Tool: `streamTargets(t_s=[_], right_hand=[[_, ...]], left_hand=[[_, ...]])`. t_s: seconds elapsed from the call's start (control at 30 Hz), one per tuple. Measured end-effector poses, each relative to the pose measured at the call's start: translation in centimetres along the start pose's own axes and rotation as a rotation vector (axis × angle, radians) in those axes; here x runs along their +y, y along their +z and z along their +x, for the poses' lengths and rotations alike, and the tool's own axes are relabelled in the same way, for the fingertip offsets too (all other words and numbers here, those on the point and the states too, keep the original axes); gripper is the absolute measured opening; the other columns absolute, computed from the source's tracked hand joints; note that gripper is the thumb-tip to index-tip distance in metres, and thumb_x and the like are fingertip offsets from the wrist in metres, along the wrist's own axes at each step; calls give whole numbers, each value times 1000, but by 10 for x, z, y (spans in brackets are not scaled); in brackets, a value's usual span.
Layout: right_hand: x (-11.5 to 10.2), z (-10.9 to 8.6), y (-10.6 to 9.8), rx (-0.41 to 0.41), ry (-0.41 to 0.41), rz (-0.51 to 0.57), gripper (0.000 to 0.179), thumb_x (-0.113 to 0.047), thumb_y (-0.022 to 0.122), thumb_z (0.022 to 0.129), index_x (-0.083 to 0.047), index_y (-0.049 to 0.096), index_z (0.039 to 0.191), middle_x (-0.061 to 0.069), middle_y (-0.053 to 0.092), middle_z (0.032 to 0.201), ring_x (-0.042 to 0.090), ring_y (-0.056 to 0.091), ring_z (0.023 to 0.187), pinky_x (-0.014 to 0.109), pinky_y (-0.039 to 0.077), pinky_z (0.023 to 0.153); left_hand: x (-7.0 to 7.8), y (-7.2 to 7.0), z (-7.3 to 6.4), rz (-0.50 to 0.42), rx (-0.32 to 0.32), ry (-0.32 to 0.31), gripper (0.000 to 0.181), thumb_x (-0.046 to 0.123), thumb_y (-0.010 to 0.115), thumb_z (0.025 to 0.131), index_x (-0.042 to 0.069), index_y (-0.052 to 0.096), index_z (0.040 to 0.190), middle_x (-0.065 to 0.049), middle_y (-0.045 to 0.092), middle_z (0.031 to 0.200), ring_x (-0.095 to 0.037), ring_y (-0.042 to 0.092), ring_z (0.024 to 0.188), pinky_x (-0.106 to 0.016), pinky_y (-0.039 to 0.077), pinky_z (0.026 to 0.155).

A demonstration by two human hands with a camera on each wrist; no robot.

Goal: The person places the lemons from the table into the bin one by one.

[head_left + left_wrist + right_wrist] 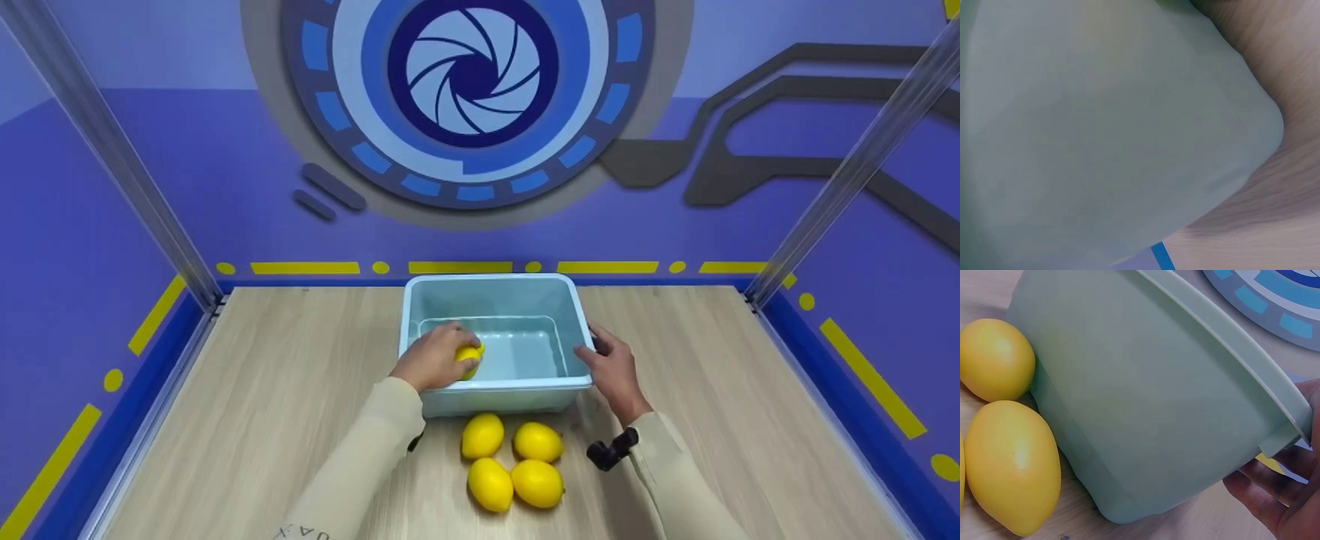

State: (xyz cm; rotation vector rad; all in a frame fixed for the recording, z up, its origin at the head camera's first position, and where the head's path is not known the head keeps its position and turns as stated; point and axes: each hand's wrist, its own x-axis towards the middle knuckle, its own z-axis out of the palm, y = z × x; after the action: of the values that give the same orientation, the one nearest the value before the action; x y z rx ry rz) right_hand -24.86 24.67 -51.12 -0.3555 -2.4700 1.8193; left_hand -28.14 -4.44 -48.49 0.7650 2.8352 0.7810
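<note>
A pale blue plastic bin stands at the back of the wooden table. My left hand reaches over its near left rim and grips a lemon inside the bin; the fingers partly cover the fruit. At the bin's right wall, my right hand holds the rim, thumb on the inner side and fingers outside. In the right wrist view those fingers curl under the rim. Several lemons lie in a cluster in front of the bin. Only the bin's outer wall fills the left wrist view.
The wooden table extends to both sides of the bin. Behind it rises a purple printed wall, close to the bin's far rim. Metal posts stand at the back corners, and side panels flank the table.
</note>
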Motion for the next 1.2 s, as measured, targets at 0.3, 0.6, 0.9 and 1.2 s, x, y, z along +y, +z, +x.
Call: streamTargets(t_s=[0.3,0.6,0.9,1.2], right_hand=[[0,0,0,-6,8,2,56,-13,58,94,-13,41,147,18,47,146,31,49,132,47,41,109],[1,3,1,14,6,-5,56,-11,59,94,-13,42,147,19,50,143,32,51,129,46,43,107],[0,2,1,8,19,-2,55,-11,58,95,-13,41,147,18,48,145,32,48,132,46,40,110],[0,3,1,6,22,-10,55,-12,58,95,-13,40,148,18,47,146,31,48,132,46,41,110]], left_hand=[[-1,0,1,12,-2,6,30,31,65,92,20,68,120,1,61,117,-19,58,106,-39,50,98],[-1,0,2,34,-4,21,28,29,66,91,20,70,117,1,62,108,-18,60,101,-38,52,94],[-2,1,2,32,-3,41,24,27,66,91,19,71,113,2,62,105,-17,59,99,-36,52,93],[-3,1,2,38,-6,45,24,27,67,90,19,72,112,1,63,107,-18,59,99,-37,52,93]])
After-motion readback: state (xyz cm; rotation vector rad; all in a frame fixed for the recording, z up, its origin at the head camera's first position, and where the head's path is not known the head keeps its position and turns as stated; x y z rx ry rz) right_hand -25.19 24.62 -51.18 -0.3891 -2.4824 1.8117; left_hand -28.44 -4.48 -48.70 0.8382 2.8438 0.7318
